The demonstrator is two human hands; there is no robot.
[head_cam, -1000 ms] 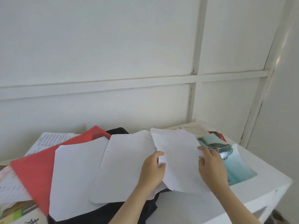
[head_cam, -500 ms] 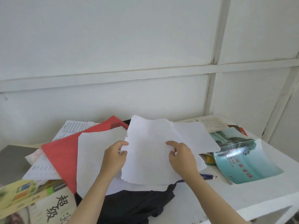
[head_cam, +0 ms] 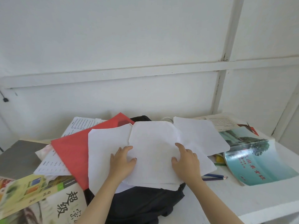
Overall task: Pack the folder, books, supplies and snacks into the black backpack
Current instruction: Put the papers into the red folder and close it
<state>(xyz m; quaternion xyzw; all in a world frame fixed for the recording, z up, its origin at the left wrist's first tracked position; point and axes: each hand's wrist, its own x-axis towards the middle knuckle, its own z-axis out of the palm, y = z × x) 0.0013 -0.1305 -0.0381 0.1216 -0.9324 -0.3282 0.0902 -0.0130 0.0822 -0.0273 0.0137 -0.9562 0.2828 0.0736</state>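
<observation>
The black backpack (head_cam: 145,204) lies on the white table (head_cam: 242,201), mostly covered by three loose white sheets. My left hand (head_cam: 123,160) rests flat where the left sheet (head_cam: 103,152) meets the middle sheet (head_cam: 153,143). On the middle sheet's right part, my right hand (head_cam: 186,160) presses down with spread fingers. A third sheet (head_cam: 200,135) fans out to the right. The red folder (head_cam: 71,151) lies partly under the left sheet. A teal book (head_cam: 252,160) lies curled at the right, and another book (head_cam: 48,201) with large black characters sits at the lower left.
Two pencils (head_cam: 215,177) lie just right of the backpack. Printed pages (head_cam: 80,125) stick out behind the red folder, and an open book (head_cam: 224,122) lies behind the teal one. A grey slab (head_cam: 17,157) sits at far left. The wall stands close behind.
The sheet I was holding up in both hands has come down flat onto the pile. My fingers have gone from pinching its edges to lying flat on the paper.
</observation>
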